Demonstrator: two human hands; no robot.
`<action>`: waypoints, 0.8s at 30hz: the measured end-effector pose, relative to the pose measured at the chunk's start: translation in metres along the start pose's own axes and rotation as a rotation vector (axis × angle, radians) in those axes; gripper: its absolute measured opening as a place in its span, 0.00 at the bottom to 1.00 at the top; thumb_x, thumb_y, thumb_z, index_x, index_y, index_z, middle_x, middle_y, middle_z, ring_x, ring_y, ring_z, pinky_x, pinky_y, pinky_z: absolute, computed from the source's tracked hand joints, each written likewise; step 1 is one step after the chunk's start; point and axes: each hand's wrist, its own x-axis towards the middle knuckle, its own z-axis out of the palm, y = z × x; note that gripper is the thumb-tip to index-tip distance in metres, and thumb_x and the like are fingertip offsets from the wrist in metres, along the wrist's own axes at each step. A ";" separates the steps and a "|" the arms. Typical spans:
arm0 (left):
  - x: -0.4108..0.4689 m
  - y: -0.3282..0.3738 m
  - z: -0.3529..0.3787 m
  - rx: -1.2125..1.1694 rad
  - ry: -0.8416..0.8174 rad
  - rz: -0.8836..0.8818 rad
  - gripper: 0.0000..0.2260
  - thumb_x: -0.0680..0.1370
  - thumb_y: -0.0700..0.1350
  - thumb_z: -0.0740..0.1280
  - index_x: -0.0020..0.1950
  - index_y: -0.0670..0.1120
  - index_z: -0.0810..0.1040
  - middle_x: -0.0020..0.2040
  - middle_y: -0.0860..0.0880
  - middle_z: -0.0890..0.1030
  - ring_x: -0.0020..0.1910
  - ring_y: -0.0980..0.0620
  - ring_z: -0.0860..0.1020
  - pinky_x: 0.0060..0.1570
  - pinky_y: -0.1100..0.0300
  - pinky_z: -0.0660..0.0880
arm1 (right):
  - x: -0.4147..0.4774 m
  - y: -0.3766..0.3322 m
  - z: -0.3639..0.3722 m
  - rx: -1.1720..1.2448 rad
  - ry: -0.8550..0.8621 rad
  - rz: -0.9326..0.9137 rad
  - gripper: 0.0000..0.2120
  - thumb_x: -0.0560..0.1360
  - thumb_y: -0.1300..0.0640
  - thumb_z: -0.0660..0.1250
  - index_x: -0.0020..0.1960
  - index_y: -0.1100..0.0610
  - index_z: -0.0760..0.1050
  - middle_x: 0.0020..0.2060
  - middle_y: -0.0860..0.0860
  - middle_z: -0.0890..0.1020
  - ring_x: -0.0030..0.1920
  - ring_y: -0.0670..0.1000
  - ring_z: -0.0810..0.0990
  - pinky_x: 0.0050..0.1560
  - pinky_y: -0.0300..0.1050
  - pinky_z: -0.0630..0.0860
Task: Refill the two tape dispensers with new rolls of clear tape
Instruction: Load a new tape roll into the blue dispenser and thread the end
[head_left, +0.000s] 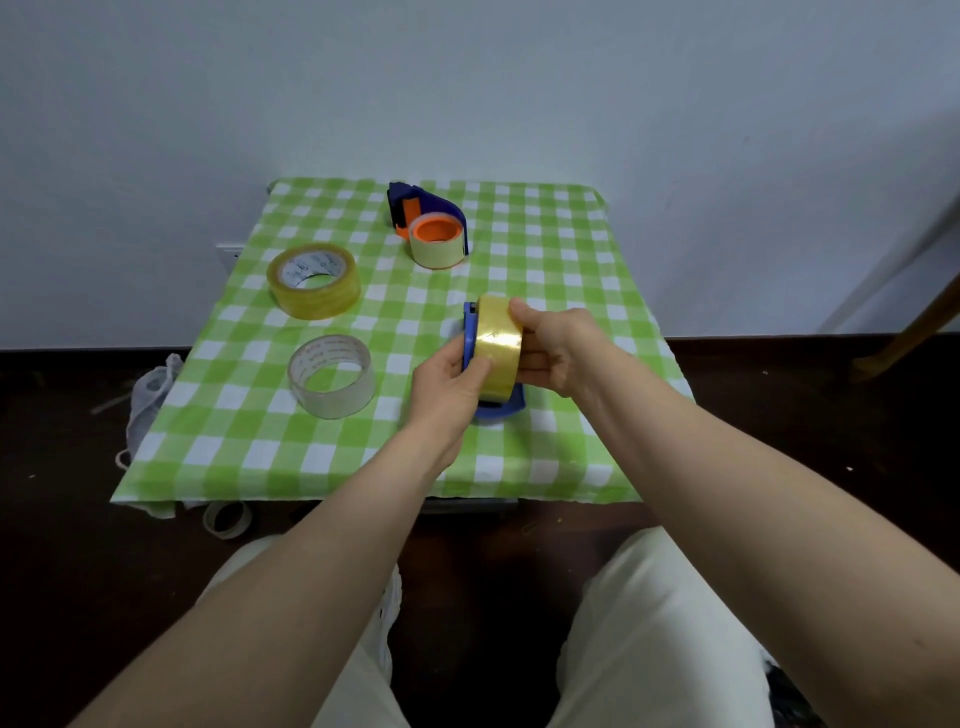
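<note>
Nearest me, both hands meet over the green-and-white checked cloth on the counter (322, 457). The left hand (447, 379) has its fingers wrapped around the blue plastic tape dispenser (470, 338), while the right hand (558, 348) pinches the yellowish roll of clear tape (498, 343) by its rim, thumb on top. The roll looks seated on the hub, or nearly so; pressing it squarely home while the left hand steadies the frame seems the way, then leading the free end toward the cutter. At nine o'clock lies a pale clear roll (332, 376), beyond it a fuller yellow roll (314, 280). At twelve o'clock rests the second, blue-and-orange dispenser (428, 223).
</note>
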 end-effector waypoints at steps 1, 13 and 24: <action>-0.001 -0.001 -0.002 -0.026 0.010 -0.001 0.12 0.78 0.35 0.63 0.56 0.48 0.78 0.44 0.52 0.82 0.40 0.59 0.81 0.39 0.69 0.77 | 0.000 0.001 0.002 -0.001 -0.004 -0.006 0.14 0.76 0.52 0.67 0.49 0.64 0.75 0.36 0.57 0.81 0.32 0.54 0.81 0.21 0.40 0.76; 0.005 -0.002 -0.004 -0.063 0.070 -0.041 0.13 0.78 0.37 0.63 0.62 0.42 0.79 0.49 0.48 0.83 0.49 0.50 0.80 0.47 0.63 0.77 | 0.000 0.001 0.004 -0.013 0.019 -0.036 0.13 0.76 0.54 0.68 0.47 0.65 0.75 0.36 0.59 0.81 0.33 0.56 0.81 0.27 0.46 0.79; 0.006 -0.004 -0.006 -0.055 0.072 -0.071 0.10 0.77 0.39 0.65 0.56 0.42 0.82 0.49 0.45 0.84 0.50 0.48 0.80 0.54 0.56 0.77 | -0.001 0.002 0.004 0.005 0.008 -0.038 0.15 0.75 0.54 0.68 0.51 0.67 0.76 0.37 0.58 0.81 0.34 0.56 0.81 0.32 0.49 0.80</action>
